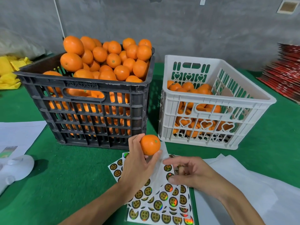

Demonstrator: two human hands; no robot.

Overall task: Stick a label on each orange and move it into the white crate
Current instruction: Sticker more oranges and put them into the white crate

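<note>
One orange (150, 145): held in left hand (138, 164), just in front of the gap between the two crates, above the far edge of the sheets; stem end faces up and right; no label visible on the side shown.
Left hand: fingers and thumb curled round the orange, gripping from below and the left.
Right hand (190, 172): right of the orange and nearer the camera, over the sheets; fingers loosely curled, thumb and fingertips close together; cannot tell whether a label is pinched, fingers hide it.
Sheets (162, 205): overlapping, with round dark-and-gold labels, lying below and nearer than the orange, partly under both hands.
Key relation: orange lies up and left of the right hand, close but apart; exposed face of the orange turns toward the right hand, so that hand is the one placed to stick the label.
White crate (215, 101): beyond and right of the orange, part full of oranges, on the right-hand side.
Black crate (90, 101): beyond and left of the orange, heaped with oranges.
Step, as judged: labelling not yet done; crate move follows.
</note>
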